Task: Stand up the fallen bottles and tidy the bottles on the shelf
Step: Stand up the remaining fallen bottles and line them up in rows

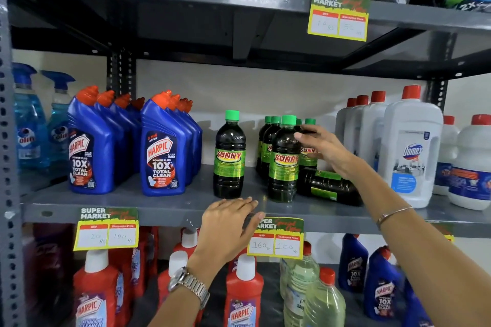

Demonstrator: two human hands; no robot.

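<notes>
Right hand (325, 150) is up in the cluster of green-capped Sunny bottles on the middle shelf (148, 203), fingers spread loosely, palm against a standing bottle at the back (308, 152) — whether the fingers actually close around it I cannot tell, since the hand covers the contact. Just below that wrist, one fallen Sunny bottle (328, 187) lies on its side on the shelf board, toward the right part of the group, its dark body running off to the right behind the forearm. In front of it a front Sunny bottle (283, 159) stands upright near the shelf's front edge, with more green caps packed close behind. A lone Sunny bottle (229, 155) stands apart to the left, also near the front edge. Left hand (228, 225) lies flat over the shelf's front lip, fingers extended and relaxed, gripping nothing, just beside a price tag (276, 240). Blue Harpic bottles (162, 148) line the left end of the board; white Domex bottles (410, 148) fill the right end.
</notes>
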